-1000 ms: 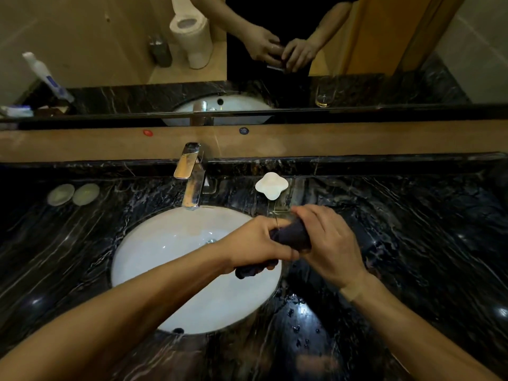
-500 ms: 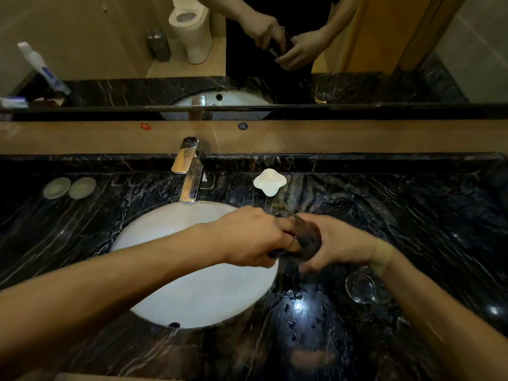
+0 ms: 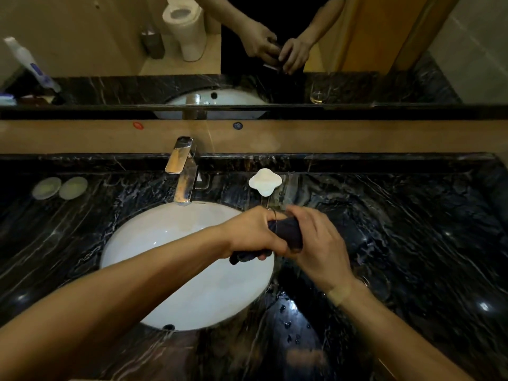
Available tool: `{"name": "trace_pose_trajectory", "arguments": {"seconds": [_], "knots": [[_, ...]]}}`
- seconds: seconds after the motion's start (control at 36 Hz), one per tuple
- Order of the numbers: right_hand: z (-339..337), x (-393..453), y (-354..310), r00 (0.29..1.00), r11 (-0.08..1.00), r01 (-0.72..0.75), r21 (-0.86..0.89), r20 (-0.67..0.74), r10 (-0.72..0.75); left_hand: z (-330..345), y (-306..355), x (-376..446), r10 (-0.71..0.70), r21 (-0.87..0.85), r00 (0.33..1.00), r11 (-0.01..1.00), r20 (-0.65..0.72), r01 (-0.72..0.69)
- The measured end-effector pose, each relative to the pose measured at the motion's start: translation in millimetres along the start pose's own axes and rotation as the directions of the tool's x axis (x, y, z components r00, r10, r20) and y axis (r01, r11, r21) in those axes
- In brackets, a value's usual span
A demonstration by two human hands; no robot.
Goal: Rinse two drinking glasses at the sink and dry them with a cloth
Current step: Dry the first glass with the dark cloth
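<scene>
- Dark veined marble makes up the bench (image 3: 412, 243), wet and shiny, with water drops just below the right hand.
- Left hand (image 3: 253, 232) is curled round a dark cloth (image 3: 286, 233); one end of the cloth hangs out under the fist, over the right rim of the white sink (image 3: 165, 257).
- Right hand (image 3: 316, 248) grips the same bundle from the other side, fingers wrapped over the cloth.
- A thin clear rim of a glass (image 3: 272, 213) shows between the two hands at the top of the cloth; the rest of the glass is hidden.
- A second glass (image 3: 378, 284) stands on the bench just right of the right wrist, faint against the dark stone.
- Beyond the left hand stands a chrome tap (image 3: 184, 177) at the back edge of the sink; beyond the right hand lies a white soap dish (image 3: 265, 182).
- Far left of the left hand sit two pale round discs (image 3: 59, 187), side by side.
- Small lettering on the sink rim below the tap is too small to read; a red dot (image 3: 138, 125) and a blue dot (image 3: 237, 125) sit on the tan ledge above.
- The mirror (image 3: 82, 37) above the ledge reflects both hands and a tube with a blue label, unreadable.
- Open bench lies right of the right hand, out to the far edge.
</scene>
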State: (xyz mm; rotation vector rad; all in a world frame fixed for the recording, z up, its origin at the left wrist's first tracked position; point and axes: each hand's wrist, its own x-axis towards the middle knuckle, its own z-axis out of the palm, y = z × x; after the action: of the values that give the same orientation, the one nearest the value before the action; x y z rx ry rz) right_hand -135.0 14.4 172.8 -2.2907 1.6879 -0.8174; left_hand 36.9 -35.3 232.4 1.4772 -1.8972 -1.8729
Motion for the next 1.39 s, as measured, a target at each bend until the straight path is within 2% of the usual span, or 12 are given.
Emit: {"name": "trace_pose_trajectory", "arguments": {"seconds": [0.14, 0.19, 0.25, 0.33, 0.5, 0.64, 0.72, 0.89, 1.0, 1.11, 1.22, 1.39], "knots": [[-22, 17, 13, 0.853, 0.867, -0.302, 0.397, 0.519, 0.059, -6, 0, -13, 0.127, 0.26, 0.989, 0.955, 0.078, -0.143], [-33, 28, 22, 0.696, 0.733, -0.458, 0.503, 0.715, -0.056, -5, 7, -20, 0.286, 0.575, 0.941, 0.746, 0.179, -0.336], [-42, 35, 25, 0.574, 0.639, -0.543, 0.545, 0.796, -0.191, -2, 12, -25, 0.388, 0.81, 0.87, 0.376, 0.303, -0.45], [-43, 36, 22, 0.636, 0.71, -0.434, 0.555, 0.747, -0.196, -1, 16, -26, 0.404, 0.892, 0.848, 0.143, 0.342, -0.428], [-35, 22, 1, 0.959, 0.93, -0.124, 0.345, 0.281, 0.024, -8, 18, -19, 0.427, 0.885, 0.895, 0.358, 0.128, -0.297], [-19, 18, -2, 0.995, 0.995, 0.092, -0.045, -0.033, -0.093, -10, 23, -13, 0.274, 0.434, 0.961, 0.868, -0.014, -0.242], [-10, 17, 2, 0.982, 0.983, 0.104, -0.154, -0.142, -0.126, -9, 22, -10, 0.094, 0.071, 0.995, 0.993, -0.03, -0.092], [-9, 16, 1, 0.997, 0.998, 0.066, 0.011, -0.043, -0.065, -11, 17, -7, 0.012, -0.026, 1.0, 1.0, -0.025, -0.012], [-28, 34, 9, 0.892, 0.93, -0.189, 0.315, 0.452, 0.028, -10, 15, -12, 0.128, 0.232, 0.992, 0.964, 0.014, -0.128], [-44, 48, 24, 0.662, 0.801, -0.35, 0.486, 0.733, -0.156, 0, 18, -21, 0.385, 0.765, 0.892, 0.491, 0.237, -0.416], [-46, 43, 22, 0.745, 0.82, -0.276, 0.501, 0.65, -0.147, 1, 17, -19, 0.442, 0.89, 0.861, 0.243, 0.252, -0.385], [-31, 26, 6, 0.965, 0.993, -0.019, 0.117, 0.263, -0.012, 0, 12, -7, 0.434, 0.789, 0.899, 0.531, 0.06, -0.31]]}}
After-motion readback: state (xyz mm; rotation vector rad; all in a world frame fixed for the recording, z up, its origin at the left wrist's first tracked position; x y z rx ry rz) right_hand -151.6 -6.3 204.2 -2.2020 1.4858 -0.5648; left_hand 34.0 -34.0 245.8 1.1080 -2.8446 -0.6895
